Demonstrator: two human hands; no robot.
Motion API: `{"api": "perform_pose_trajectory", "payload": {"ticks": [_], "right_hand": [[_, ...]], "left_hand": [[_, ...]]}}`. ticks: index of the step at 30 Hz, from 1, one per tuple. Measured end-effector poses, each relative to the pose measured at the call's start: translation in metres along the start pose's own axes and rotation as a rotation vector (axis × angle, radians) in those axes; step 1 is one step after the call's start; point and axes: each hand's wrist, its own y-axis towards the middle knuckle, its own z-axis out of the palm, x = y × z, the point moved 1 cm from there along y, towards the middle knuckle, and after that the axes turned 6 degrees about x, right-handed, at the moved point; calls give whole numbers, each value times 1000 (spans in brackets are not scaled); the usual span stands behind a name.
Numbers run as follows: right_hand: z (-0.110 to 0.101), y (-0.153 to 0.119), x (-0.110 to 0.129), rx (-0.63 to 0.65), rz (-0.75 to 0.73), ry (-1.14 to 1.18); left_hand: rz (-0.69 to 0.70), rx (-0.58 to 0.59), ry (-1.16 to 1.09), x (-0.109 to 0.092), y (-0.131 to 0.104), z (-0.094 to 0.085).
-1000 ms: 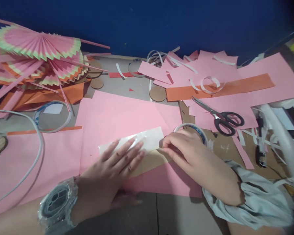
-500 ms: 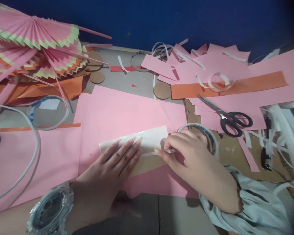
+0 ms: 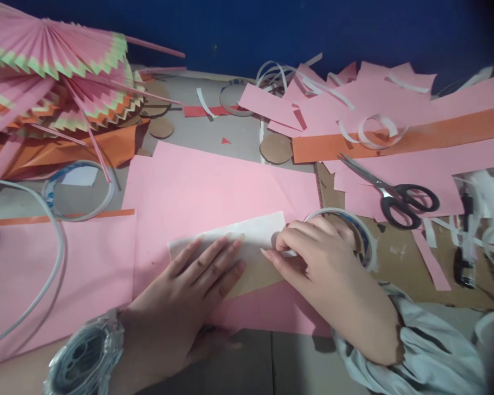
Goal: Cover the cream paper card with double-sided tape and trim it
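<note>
A white strip (image 3: 261, 230) lies slanted over a yellowish sheet (image 3: 253, 274) on a large pink sheet (image 3: 214, 181). Across the left part of the strip, my left hand (image 3: 189, 291) lies flat, fingers spread and fingertips on the white surface; a clear watch is on its wrist. At the strip's right end is my right hand (image 3: 325, 263), with thumb and forefinger bent together near the strip's lower edge. What those fingers pinch is too small to make out.
Black scissors (image 3: 395, 197) lie at the right, near an orange strip (image 3: 436, 129) and pink scraps. A tape roll (image 3: 368, 238) is beside my right hand. Folded paper fans (image 3: 53, 49) stand at the upper left.
The view has shifted slightly, so the scissors and scraps appear farther right. My left fingers have shifted slightly on the white strip, and the strip's white lower edge beside them no longer shows.
</note>
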Motion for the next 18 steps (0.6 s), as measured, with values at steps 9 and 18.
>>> {"api": "perform_pose_trajectory", "payload": {"ticks": [9, 18], "right_hand": [[0, 0, -1, 7, -4, -11], [-1, 1, 0, 24, 0, -43]], "left_hand": [[-40, 11, 6, -2, 0, -2], [6, -6, 2, -1, 0, -2]]}}
